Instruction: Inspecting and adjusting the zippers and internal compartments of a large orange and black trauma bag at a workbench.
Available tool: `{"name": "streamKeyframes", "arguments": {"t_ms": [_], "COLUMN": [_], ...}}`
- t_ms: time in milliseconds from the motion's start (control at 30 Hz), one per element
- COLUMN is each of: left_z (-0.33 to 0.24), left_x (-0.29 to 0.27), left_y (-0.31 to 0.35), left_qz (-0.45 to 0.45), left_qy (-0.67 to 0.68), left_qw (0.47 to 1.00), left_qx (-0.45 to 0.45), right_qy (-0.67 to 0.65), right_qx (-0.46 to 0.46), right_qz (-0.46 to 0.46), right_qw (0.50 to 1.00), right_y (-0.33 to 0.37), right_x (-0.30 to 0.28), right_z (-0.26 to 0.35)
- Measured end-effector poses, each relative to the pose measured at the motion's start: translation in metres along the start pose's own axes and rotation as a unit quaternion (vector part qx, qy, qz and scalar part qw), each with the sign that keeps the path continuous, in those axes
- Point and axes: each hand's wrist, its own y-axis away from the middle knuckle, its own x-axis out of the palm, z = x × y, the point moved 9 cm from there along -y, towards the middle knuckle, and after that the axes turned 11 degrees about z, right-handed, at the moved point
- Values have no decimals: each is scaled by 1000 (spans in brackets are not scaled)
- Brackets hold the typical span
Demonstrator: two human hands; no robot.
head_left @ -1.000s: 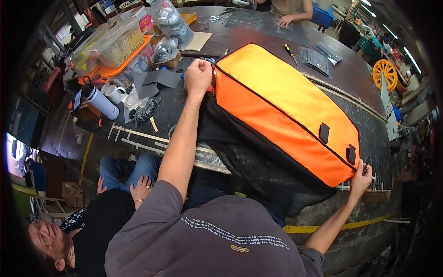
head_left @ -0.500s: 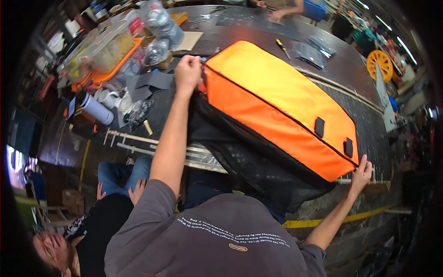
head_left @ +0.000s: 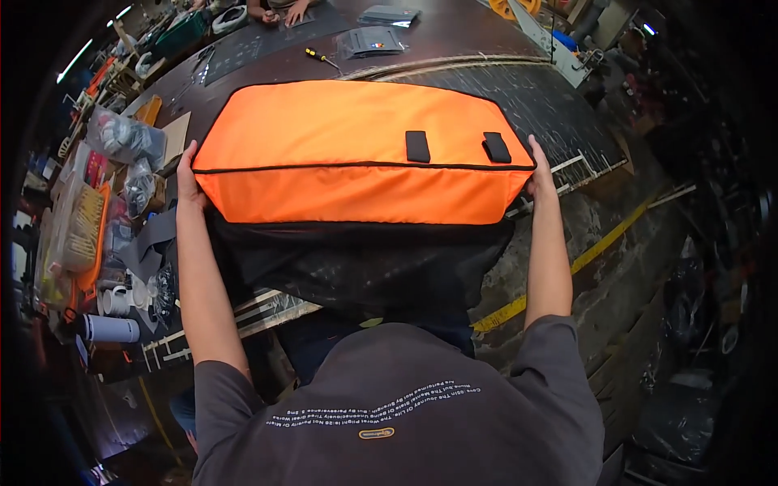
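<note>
A long, boxy orange fabric cover [head_left: 324, 130] with black piping lies across the table before me. Two black straps [head_left: 417, 147] are sewn to its top toward the right. My left hand [head_left: 189, 185] grips its left end, fingers partly hidden behind the edge. At the right end, my right hand [head_left: 538, 168] holds the corner, thumb side up. From the cover's near lower edge a black cloth [head_left: 356, 255] hangs over the table's front.
Plastic tubs [head_left: 81, 231], bagged parts, mugs [head_left: 116, 301] and a white tumbler [head_left: 111, 328] crowd the left. Beyond the cover lie a screwdriver [head_left: 320, 57] and grey packets [head_left: 370, 42]. Another person's hands [head_left: 284, 14] rest at the far side. Long strips [head_left: 454, 62] lie behind the cover.
The view has swung round, so the cover now lies level across it. My left hand has shifted down along the left end; my right hand still holds the right end.
</note>
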Motion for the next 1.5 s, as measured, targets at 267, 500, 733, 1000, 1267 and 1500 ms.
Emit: {"name": "streamKeyframes", "arguments": {"t_ms": [267,500,733,1000,1267,1500], "left_z": [1,-87,-188,-112,-118,-96], "left_x": [-18,13,127,123,62,58], "left_y": [5,25,55,58,52,102], "left_qz": [-38,104,254,52,13,-3], "left_qy": [-71,10,-28,-78,-33,-50], "left_qw": [996,979,922,963,951,939], "left_qx": [-42,173,292,252,308,339], "right_qy": [-17,-25,-60,67,83,38], "right_qx": [11,-233,-398,-356,-373,-414], "right_qz": [177,223,146,73,111,102], "right_qw": [984,946,904,929,917,904], "right_y": [-47,-44,-9,-10,6,14], "right_x": [52,83,100,83,100,60], "right_z": [23,176,284,213,205,178]}}
